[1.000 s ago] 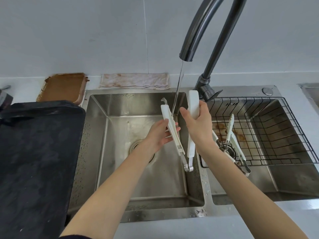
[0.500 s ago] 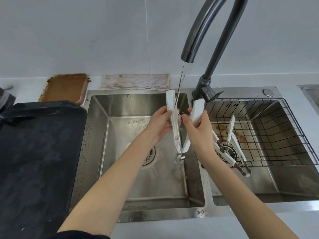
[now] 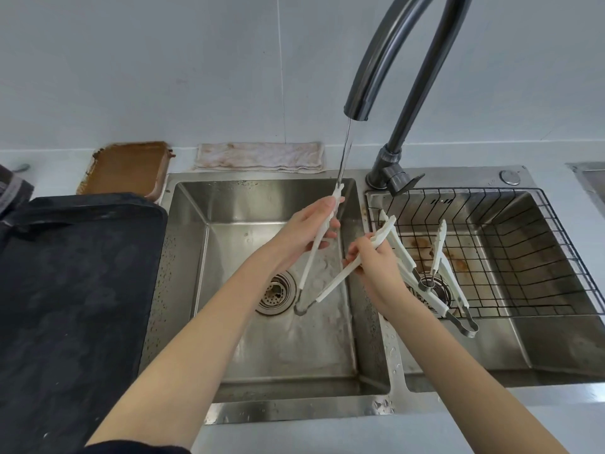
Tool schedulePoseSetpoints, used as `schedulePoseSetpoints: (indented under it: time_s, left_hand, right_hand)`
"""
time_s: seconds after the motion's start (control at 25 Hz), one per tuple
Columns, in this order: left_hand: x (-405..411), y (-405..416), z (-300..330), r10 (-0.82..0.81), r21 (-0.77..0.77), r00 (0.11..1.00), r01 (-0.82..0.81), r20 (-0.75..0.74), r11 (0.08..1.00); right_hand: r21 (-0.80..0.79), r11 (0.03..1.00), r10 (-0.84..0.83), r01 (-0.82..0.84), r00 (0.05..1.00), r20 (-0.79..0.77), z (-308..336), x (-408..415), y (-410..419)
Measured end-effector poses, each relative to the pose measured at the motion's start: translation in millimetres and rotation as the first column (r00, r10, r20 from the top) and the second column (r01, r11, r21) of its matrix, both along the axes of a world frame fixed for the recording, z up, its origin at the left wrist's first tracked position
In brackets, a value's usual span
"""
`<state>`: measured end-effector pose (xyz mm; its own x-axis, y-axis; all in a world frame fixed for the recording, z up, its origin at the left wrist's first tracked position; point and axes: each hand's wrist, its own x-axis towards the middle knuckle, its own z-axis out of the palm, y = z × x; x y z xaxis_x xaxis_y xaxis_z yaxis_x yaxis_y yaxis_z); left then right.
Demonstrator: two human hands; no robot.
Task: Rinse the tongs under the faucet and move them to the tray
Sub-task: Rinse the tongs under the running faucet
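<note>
- We hold one pair of white tongs [image 3: 322, 257] spread in a V over the left sink basin [image 3: 284, 355], hinge end down near the drain [image 3: 276, 296].
- Left hand [image 3: 304, 234] is clenched around the left arm of the tongs near its upper tip; that tip reaches into the water stream [image 3: 344, 152].
- Right hand [image 3: 373, 260] is clenched around the right arm of the tongs, which tilts up and to the right toward the wire basket [image 3: 523, 257].
- The stream falls thin and unbroken from the dark faucet [image 3: 386, 67] onto the left arm's tip.
- Water spreads over the basin floor below the hinge.
- Other white tongs [image 3: 438, 276] lie inside the wire basket in the right basin, just beside our right hand; how many pairs we cannot tell.
- A black tray [image 3: 75, 290] sits on the desk left of the sink, well apart from the held tongs.
- Behind the sink, against the wall: a stained folded cloth [image 3: 260, 157] and a brown-soiled container [image 3: 127, 168].
</note>
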<state>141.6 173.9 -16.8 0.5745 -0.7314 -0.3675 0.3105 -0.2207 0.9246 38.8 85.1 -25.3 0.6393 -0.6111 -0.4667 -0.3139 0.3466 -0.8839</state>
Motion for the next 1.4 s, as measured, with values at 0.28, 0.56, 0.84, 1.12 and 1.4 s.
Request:
schedulePoseSetpoints:
  time_s: [0.28, 0.56, 0.84, 1.12, 1.4]
  left_hand:
    - [4.6, -17.2, 13.4, -0.016, 0.008, 0.994, 0.017, -0.112, 1.0]
    - [12.1, -28.7, 17.3, 0.035, 0.006, 0.975, -0.035, -0.221, 0.999]
    - [16.3, -7.6, -8.3, 0.236, -0.066, 0.805, -0.322, -0.545, 0.944]
    - [22.4, 29.0, -41.8, 0.469, 0.055, 0.567, -0.597, -0.677, 0.801]
    - [16.8, 24.2, -44.5, 0.551, 0.111, 0.518, -0.654, -0.654, 0.748]
  right_hand:
    - [0.373, 0.926, -0.094, 0.061, 0.993, 0.073, -9.4, 11.1, -5.0]
    - [0.515, 0.855, -0.08, 0.064, 0.997, 0.01, -13.3, 18.2, -17.4]
    - [0.439, 0.897, -0.065, 0.056, 0.998, 0.006, -12.4, 24.9, -15.4]
    - [0.42, 0.89, 0.074, -0.179, 0.964, 0.255, 5.4, 42.6, -1.7]
    - [0.269, 0.958, 0.05, -0.101, 0.98, 0.192, 18.0, 58.6, -1.0]
